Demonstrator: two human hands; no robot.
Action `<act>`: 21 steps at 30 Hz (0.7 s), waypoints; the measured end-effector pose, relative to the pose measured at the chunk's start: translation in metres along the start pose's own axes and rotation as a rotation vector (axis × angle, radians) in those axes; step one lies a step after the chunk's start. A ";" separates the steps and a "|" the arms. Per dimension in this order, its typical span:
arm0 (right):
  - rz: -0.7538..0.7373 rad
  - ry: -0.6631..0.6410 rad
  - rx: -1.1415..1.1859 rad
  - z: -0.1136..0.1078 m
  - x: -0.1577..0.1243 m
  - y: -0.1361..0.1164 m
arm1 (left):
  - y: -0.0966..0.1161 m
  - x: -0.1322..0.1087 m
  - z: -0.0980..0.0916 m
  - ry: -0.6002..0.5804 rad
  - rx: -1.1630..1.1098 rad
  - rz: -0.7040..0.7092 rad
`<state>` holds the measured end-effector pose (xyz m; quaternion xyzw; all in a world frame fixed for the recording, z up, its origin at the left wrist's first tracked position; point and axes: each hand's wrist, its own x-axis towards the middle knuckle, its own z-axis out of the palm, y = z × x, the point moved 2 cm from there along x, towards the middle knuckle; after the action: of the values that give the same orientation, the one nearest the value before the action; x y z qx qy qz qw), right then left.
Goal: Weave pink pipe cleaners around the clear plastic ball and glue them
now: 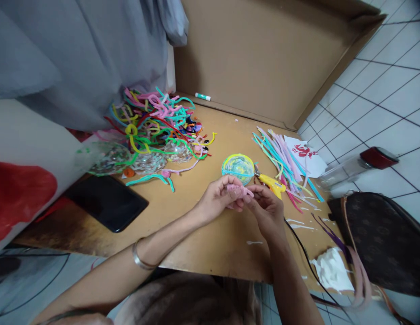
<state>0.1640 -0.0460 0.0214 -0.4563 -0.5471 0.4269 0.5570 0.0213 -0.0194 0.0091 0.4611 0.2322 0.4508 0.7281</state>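
Left hand pinched a pink pipe cleaner in my head view, the right hand pinching its end, just in front of the round dish. I judged that a loosened pinch could let the curled piece spring open, and a forearm snagging the black cord could drag the glue gun. Fingers hid much of the curl; I couldn't make out the gun's nozzle, and the bag was cut off.
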 end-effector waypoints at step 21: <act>-0.018 0.100 -0.020 0.001 -0.003 0.006 | 0.002 -0.003 0.001 0.080 0.175 0.080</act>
<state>0.1630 -0.0473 0.0149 -0.4777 -0.5271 0.3929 0.5828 0.0198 -0.0223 0.0114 0.5136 0.2810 0.4756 0.6566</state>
